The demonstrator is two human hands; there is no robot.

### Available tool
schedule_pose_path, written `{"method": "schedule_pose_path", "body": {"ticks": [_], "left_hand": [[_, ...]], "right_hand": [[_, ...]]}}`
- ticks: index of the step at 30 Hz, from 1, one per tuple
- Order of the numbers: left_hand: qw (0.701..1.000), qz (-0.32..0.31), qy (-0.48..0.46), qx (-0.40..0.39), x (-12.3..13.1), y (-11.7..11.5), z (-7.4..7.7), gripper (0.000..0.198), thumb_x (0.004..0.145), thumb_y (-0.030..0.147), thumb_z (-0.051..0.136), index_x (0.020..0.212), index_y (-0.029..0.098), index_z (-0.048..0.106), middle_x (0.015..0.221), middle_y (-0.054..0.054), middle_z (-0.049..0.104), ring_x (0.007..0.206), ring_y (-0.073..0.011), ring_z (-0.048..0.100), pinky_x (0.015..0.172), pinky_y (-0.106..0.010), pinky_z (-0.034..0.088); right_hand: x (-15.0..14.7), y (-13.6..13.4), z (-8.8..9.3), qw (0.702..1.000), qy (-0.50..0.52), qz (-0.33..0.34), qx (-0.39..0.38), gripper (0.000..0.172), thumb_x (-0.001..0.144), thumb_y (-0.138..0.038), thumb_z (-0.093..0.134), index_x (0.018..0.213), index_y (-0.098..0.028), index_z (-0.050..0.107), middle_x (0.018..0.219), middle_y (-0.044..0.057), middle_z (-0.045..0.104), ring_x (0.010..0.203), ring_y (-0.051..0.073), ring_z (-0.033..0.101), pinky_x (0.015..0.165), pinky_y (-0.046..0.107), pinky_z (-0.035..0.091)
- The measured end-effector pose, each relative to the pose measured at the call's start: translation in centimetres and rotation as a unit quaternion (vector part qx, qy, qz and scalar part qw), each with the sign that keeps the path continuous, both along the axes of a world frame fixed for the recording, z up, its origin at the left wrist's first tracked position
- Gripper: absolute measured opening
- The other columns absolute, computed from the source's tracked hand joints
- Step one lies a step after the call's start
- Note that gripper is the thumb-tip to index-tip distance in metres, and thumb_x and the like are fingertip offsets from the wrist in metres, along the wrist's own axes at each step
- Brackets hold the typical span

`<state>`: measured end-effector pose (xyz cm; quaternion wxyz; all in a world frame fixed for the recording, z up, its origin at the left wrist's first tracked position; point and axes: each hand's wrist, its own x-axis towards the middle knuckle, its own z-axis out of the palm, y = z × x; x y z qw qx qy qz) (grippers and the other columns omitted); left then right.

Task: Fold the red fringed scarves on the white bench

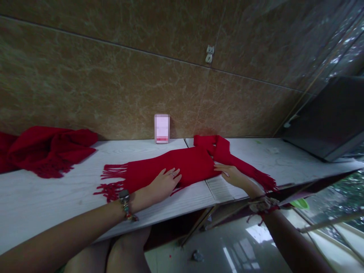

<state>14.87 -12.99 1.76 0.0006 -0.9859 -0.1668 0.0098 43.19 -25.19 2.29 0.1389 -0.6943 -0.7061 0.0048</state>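
Note:
A red fringed scarf (pixel 182 165) lies spread across the white wooden table (pixel 57 197). One fringed end points left; the other end is folded back and trails to the right. My left hand (pixel 163 184) rests flat on the scarf's middle, fingers stretched out, a ring on one finger and a beaded bracelet at the wrist. My right hand (pixel 231 175) lies at the scarf's right edge beside the fold, fingers extended and touching the cloth. A cord bracelet circles that wrist.
A second red scarf (pixel 48 149) is bunched at the table's left back. A small pink card (pixel 162 129) leans against the brown marble wall. A dark flat box (pixel 327 121) sits at the right. My knees and a shiny floor show below the table edge.

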Motion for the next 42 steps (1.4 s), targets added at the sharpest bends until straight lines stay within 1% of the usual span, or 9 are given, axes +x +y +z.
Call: {"method": "schedule_pose_path", "body": {"ticks": [5,9,15,19,23,28,34,38,42], "left_hand": [[1.0,-0.001,-0.006,-0.018,0.1,0.0,-0.1,0.044,0.085,0.009,0.037,0.127,0.02,0.043,0.137,-0.01,0.036,0.128,-0.0217,0.03,0.103,-0.047,0.022],[1.0,-0.002,-0.018,-0.022,-0.2,-0.3,0.4,0.044,0.083,0.009,0.038,0.124,0.022,0.047,0.135,-0.009,0.041,0.125,-0.0239,0.034,0.102,-0.051,0.021],[0.992,0.06,-0.06,-0.09,1.7,1.4,2.0,0.044,0.09,0.04,0.029,0.131,0.025,0.038,0.145,-0.007,0.021,0.132,-0.027,0.017,0.101,-0.051,0.023],[0.98,0.152,-0.091,-0.085,4.3,3.0,0.2,0.057,0.089,0.048,0.028,0.138,0.019,0.023,0.146,-0.013,0.01,0.132,-0.0328,0.008,0.098,-0.056,0.023],[0.983,0.152,-0.084,-0.067,4.7,3.6,-1.7,0.065,0.084,0.055,0.034,0.138,0.022,0.021,0.146,-0.012,0.012,0.131,-0.0364,0.01,0.098,-0.059,0.019],[0.988,0.124,-0.059,-0.073,2.4,4.0,-1.6,0.073,0.08,0.061,0.037,0.139,0.024,0.017,0.146,-0.01,0.01,0.131,-0.0364,0.01,0.101,-0.055,0.016],[0.995,0.071,-0.024,-0.06,-2.0,6.4,-1.3,0.069,0.082,0.055,0.037,0.14,0.023,0.015,0.146,-0.01,0.011,0.133,-0.0275,0.01,0.104,-0.047,0.014],[0.997,0.05,0.009,-0.053,-6.1,8.8,-1.3,0.066,0.084,0.053,0.035,0.14,0.022,0.015,0.146,-0.01,0.013,0.133,-0.0259,0.011,0.104,-0.046,0.013],[0.995,0.078,0.023,-0.05,-9.7,10.2,-1.4,0.069,0.084,0.055,0.034,0.14,0.02,0.015,0.146,-0.01,0.011,0.133,-0.0269,0.01,0.104,-0.047,0.013]], "right_hand": [[0.0,1.0,1.1,0.999,0.016,-0.021,0.034,0.039,0.069,-0.003,0.038,0.09,-0.019,0.067,0.105,0.004,0.066,0.103,0.017,0.058,0.094,0.035,0.043],[-1.5,3.2,1.7,0.996,0.014,-0.036,0.076,0.036,0.075,-0.007,0.038,0.096,-0.018,0.065,0.108,0.006,0.064,0.103,0.017,0.057,0.095,0.035,0.042],[-5.2,7.7,1.0,0.997,-0.035,-0.028,0.06,0.04,0.085,-0.022,0.037,0.122,-0.013,0.049,0.127,0.012,0.05,0.122,0.021,0.04,0.102,0.041,0.03],[-6.9,9.0,-0.2,0.995,-0.083,-0.051,0.018,0.05,0.088,-0.037,0.036,0.132,-0.015,0.036,0.139,0.012,0.034,0.129,0.026,0.025,0.101,0.051,0.025],[-7.2,8.7,-1.4,0.992,-0.107,-0.064,-0.025,0.051,0.088,-0.041,0.034,0.134,-0.017,0.034,0.141,0.01,0.031,0.13,0.028,0.024,0.102,0.052,0.022],[-7.4,8.3,-1.7,0.992,-0.092,-0.081,-0.04,0.058,0.087,-0.047,0.034,0.135,-0.016,0.031,0.142,0.011,0.028,0.13,0.03,0.022,0.103,0.051,0.019],[-9.9,8.5,-1.5,0.992,-0.072,-0.092,-0.045,0.06,0.086,-0.05,0.032,0.136,-0.015,0.031,0.142,0.011,0.027,0.13,0.03,0.021,0.103,0.05,0.018],[-12.8,10.0,-1.7,0.994,-0.053,-0.082,-0.05,0.062,0.086,-0.053,0.03,0.136,-0.017,0.029,0.143,0.011,0.025,0.131,0.029,0.019,0.103,0.05,0.016],[-15.6,12.3,-1.5,0.996,-0.027,-0.06,-0.056,0.063,0.085,-0.054,0.029,0.136,-0.017,0.029,0.145,0.01,0.022,0.132,0.029,0.014,0.104,0.049,0.012]]}}
